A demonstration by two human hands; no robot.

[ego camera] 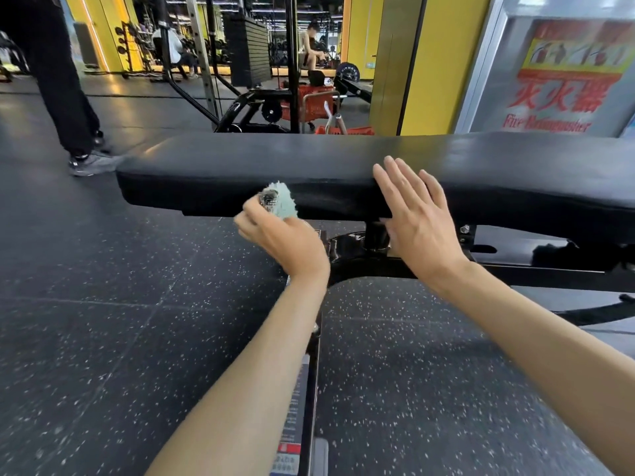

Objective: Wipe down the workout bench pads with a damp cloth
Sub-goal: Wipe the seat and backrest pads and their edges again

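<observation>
While the cloth [280,202] sits bunched against the near side wall of the pad [326,156], the step in hand looks like wiping that side, close to the pad's left end. The pad lies flat across the middle of the frame, top face up. Its long axis runs left to right, with the rounded end at centre left and the other end passing out of the frame at right. The cloth is pale green and crumpled, just below the pad's top edge. The left hand [285,243] grasps it from below, fingers curled round the wad. The right hand [417,214] is released and holds nothing. Its fingers are straight and spread over the near edge right of centre, fingertips on the top face, seemingly to steady the pad. Next, I judge, the cloth must slide along the long axis, kept pressed to the wall, then go up onto the top face. Whether the top is already wiped I cannot tell. Under the pad a black frame [515,259] stands on the speckled floor [103,269]. 2 legs [65,97] stand at upper left, and a red sign [563,73] fills the upper right.
</observation>
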